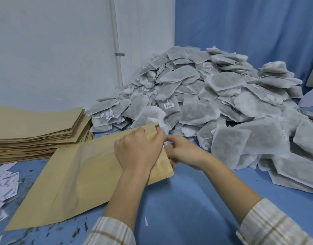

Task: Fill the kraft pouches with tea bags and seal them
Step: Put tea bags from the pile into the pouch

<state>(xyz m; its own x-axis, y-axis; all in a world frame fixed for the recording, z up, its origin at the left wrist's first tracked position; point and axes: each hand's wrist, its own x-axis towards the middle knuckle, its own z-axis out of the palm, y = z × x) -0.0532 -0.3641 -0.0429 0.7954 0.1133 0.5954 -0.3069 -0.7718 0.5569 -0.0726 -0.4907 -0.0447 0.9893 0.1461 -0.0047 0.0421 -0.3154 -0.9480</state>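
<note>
Pouch (77, 175): lying flat on the blue bench (187, 209), its mouth pointing toward 2 o'clock.
Left hand (138, 147): pinching the upper lip of the mouth.
Right hand (184, 152): gripping the mouth's edge from 3 o'clock.
Tea bags (214, 103): lying heaped at 1 o'clock, just beyond the mouth.
Pouch stack (37, 129): sitting at 10 o'clock.
</note>
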